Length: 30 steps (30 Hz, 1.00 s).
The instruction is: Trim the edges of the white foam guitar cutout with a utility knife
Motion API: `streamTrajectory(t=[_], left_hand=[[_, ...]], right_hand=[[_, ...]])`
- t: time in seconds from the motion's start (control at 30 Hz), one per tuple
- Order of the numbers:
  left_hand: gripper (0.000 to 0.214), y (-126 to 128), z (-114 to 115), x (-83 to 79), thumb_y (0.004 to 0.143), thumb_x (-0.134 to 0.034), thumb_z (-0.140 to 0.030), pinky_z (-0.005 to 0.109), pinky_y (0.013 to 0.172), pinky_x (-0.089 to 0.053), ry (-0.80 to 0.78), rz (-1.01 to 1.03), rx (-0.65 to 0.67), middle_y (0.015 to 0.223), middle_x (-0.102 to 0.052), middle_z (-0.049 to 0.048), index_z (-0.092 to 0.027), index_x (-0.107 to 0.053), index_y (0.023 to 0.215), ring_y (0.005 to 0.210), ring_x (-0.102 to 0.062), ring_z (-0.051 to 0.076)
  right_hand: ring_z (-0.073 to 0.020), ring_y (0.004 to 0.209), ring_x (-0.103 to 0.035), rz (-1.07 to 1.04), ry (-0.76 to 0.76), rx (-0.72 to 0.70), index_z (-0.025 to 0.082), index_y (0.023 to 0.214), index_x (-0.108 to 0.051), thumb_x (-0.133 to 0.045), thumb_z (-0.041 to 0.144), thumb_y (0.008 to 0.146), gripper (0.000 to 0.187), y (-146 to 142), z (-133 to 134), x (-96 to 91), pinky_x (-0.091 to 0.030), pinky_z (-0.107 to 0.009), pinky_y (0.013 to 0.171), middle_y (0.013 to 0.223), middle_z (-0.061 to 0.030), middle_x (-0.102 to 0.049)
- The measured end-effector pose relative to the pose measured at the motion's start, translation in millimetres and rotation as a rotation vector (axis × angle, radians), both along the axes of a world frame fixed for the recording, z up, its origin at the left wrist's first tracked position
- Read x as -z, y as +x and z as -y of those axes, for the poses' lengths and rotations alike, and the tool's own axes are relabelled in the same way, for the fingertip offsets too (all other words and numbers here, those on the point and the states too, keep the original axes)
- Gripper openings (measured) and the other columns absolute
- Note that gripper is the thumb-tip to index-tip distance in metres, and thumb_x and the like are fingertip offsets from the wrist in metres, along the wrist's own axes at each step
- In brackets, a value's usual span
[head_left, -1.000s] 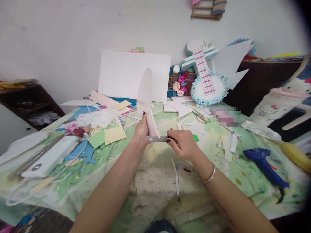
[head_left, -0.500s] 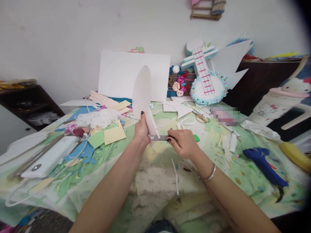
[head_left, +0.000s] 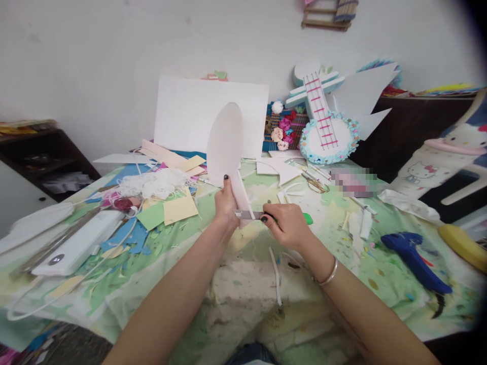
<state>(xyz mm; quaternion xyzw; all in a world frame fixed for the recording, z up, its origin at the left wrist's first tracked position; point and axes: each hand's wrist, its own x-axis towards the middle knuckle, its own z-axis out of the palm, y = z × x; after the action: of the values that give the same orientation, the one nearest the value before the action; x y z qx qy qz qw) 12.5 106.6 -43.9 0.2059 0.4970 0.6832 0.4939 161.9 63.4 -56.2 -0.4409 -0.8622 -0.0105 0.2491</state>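
My left hand [head_left: 225, 204] is closed on the lower end of a white foam board piece [head_left: 225, 142], its thumb flat against the face. The piece stands upright, with a broad oval top and a narrow lower strip. In my right hand [head_left: 288, 222] is a green utility knife [head_left: 308, 218], its metal blade [head_left: 249, 215] pointing left. That blade lies across the strip's lower end, close to my left hand. A thin white sliver [head_left: 246, 196] runs along the strip's right edge. My fingers hide most of the knife's handle.
A blue hot glue gun [head_left: 414, 261] lies at right, scissors [head_left: 317, 184] farther back. Paper scraps [head_left: 180, 209], white string [head_left: 155, 183] and a white power strip [head_left: 81, 248] cover the left side. A decorated foam instrument [head_left: 323, 119] leans on the wall.
The foam board piece has turned so its broad face shows wider, and my left hand has shifted slightly right with it. The knife blade stays across the strip's lower end.
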Motion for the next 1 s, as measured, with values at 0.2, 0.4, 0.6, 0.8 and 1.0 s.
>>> streamTrajectory(t=[0.2, 0.4, 0.6, 0.8, 1.0], left_hand=[[0.042, 3.9, -0.4, 3.7, 0.073, -0.063, -0.054, 0.020, 0.043, -0.034, 0.028, 0.065, 0.017, 0.046, -0.044, -0.0047, -0.015, -0.052, 0.063, 0.042, -0.043, 0.008], [0.043, 8.6, 1.6, 6.5, 0.071, -0.064, -0.055, 0.021, 0.046, -0.034, 0.058, 0.084, 0.051, 0.046, -0.043, -0.0053, -0.016, -0.050, 0.062, 0.044, -0.044, 0.009], [0.045, 13.4, 2.9, 12.5, 0.071, -0.063, -0.057, 0.021, 0.045, -0.034, 0.104, 0.096, 0.092, 0.048, -0.046, -0.0047, -0.016, -0.047, 0.059, 0.043, -0.043, 0.008], [0.044, 15.4, 5.7, 13.1, 0.076, -0.059, -0.054, 0.020, 0.044, -0.033, 0.116, 0.096, 0.124, 0.047, -0.045, -0.0056, -0.016, -0.045, 0.059, 0.042, -0.042, 0.007], [0.043, 15.6, 5.1, 14.1, 0.078, -0.059, -0.052, 0.019, 0.043, -0.033, 0.104, 0.099, 0.142, 0.046, -0.044, -0.0060, -0.016, -0.045, 0.060, 0.041, -0.041, 0.006]], right_hand=[[-0.0131, 0.055, -0.044, 0.004, -0.001, -0.005, 0.020, 0.069, -0.044, -0.031, 0.040, 0.092, 0.033, 0.2, -1.0, 1.9, -0.017, -0.027, 0.055, 0.059, -0.0003, -0.050], [-0.0134, 0.055, -0.044, -0.013, -0.006, -0.001, 0.020, 0.070, -0.045, -0.031, 0.040, 0.092, 0.033, 0.2, -0.7, 1.2, -0.018, -0.027, 0.055, 0.059, -0.0004, -0.051], [-0.0136, 0.056, -0.044, -0.033, -0.007, 0.000, 0.020, 0.070, -0.045, -0.032, 0.040, 0.092, 0.033, 0.1, 0.2, 0.1, -0.019, -0.027, 0.055, 0.059, -0.0007, -0.050], [-0.0133, 0.055, -0.043, -0.045, -0.002, 0.008, 0.020, 0.069, -0.044, -0.032, 0.041, 0.092, 0.034, 0.1, 0.2, 0.4, -0.019, -0.027, 0.055, 0.059, -0.0001, -0.049], [-0.0135, 0.055, -0.043, -0.051, 0.000, 0.012, 0.020, 0.069, -0.044, -0.031, 0.040, 0.092, 0.033, -0.1, 1.0, -0.4, -0.019, -0.027, 0.055, 0.059, -0.0006, -0.050]])
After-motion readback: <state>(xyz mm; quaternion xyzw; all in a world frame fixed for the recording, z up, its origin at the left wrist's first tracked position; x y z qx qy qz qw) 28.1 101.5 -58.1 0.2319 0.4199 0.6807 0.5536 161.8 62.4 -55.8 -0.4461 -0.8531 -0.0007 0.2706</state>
